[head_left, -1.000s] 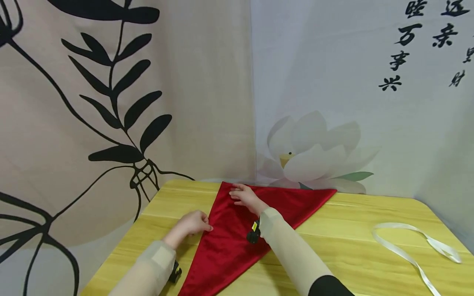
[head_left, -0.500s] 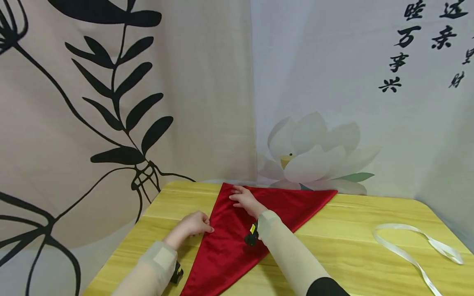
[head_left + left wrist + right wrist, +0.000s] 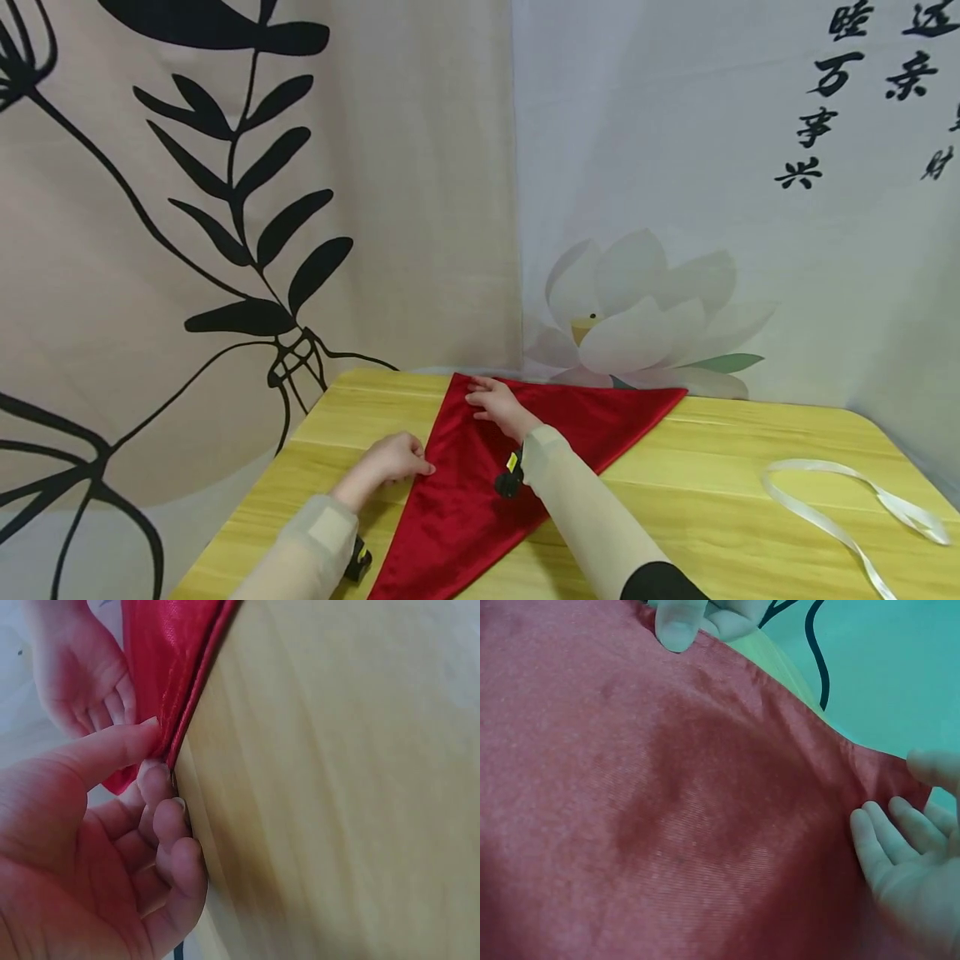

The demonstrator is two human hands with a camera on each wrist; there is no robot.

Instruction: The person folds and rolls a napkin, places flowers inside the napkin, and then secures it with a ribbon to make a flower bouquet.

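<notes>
A red satin cloth [image 3: 480, 483], folded into a triangle, lies on the table with one corner near the far edge. My left hand [image 3: 390, 458] pinches its left edge between thumb and forefinger, and the left wrist view shows the layered hem [image 3: 196, 682] running up from that pinch. Farther back, my right hand [image 3: 497, 408] rests on the cloth near its far left corner, fingers spread and fairly straight. In the right wrist view the right hand [image 3: 919, 862] lies on the cloth by that corner, and the left thumb [image 3: 679, 630] presses the edge at the top.
A white ribbon [image 3: 817, 517] lies in a loose curve on the right of the yellow wood-grain table [image 3: 697, 500]. Printed curtains [image 3: 427, 208] hang close behind the table's far edge. Small black wrist cameras [image 3: 510, 475] are strapped under the wrists.
Both hands keep their places on the cloth. The head view has shifted very slightly; nothing else has visibly moved.
</notes>
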